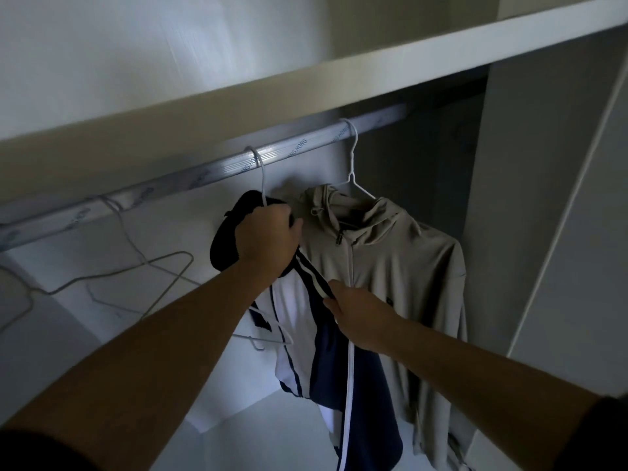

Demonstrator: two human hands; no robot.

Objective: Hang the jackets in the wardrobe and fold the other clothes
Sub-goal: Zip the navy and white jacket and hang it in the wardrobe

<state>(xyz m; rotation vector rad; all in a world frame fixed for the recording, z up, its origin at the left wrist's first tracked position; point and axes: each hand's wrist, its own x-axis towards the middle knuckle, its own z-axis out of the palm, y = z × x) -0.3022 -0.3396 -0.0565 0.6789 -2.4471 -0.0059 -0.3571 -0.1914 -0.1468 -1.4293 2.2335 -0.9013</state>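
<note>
Now the left hand [268, 236] is curled tightly round the dark collar of the navy-and-white jacket [295, 321], just below the hook of its white hanger [261, 175], which sits over the wardrobe rail [163, 186]. The right hand [356, 314] pinches the jacket's striped front edge lower down, thumb against fingers. Just to the right, touching it, a beige hooded jacket [407, 266] hangs zipped on a second white hanger [351, 158]. Further left, empty wire hangers [136, 266] dangle from the rail, under a pale shelf [306, 79].
</note>
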